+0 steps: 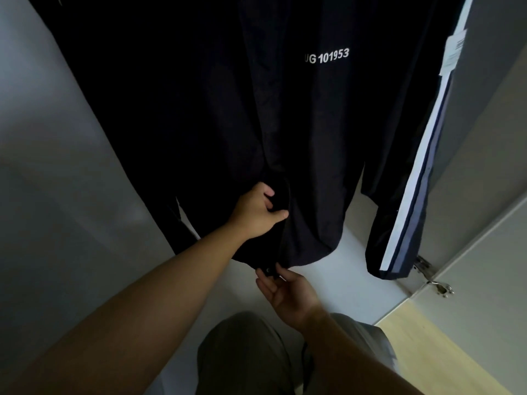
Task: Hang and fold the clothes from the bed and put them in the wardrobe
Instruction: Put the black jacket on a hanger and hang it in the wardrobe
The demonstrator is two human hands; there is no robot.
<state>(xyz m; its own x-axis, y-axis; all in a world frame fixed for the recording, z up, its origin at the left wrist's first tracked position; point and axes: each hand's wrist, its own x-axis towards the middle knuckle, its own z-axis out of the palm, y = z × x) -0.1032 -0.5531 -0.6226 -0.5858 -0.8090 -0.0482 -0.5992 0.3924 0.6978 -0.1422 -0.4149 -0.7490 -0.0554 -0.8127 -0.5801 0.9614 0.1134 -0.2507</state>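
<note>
A dark navy jacket (308, 132) with white lettering "UG 101953" hangs inside the wardrobe and fills the upper middle of the view. Its right sleeve (405, 218) carries a white and a grey-blue stripe and hangs near the door. My left hand (258, 213) grips a bunch of the jacket's fabric low on its front. Just below, my right hand (285, 292) pinches the bottom hem at a small snap button, palm turned up. The hanger and the rail are out of view.
The grey wardrobe wall (57, 166) stands at the left, the open wardrobe door (484, 195) at the right with metal hinges (433, 277). The white wardrobe floor (356, 258) lies under the jacket. Light wooden flooring (445, 343) shows at the lower right beside my legs.
</note>
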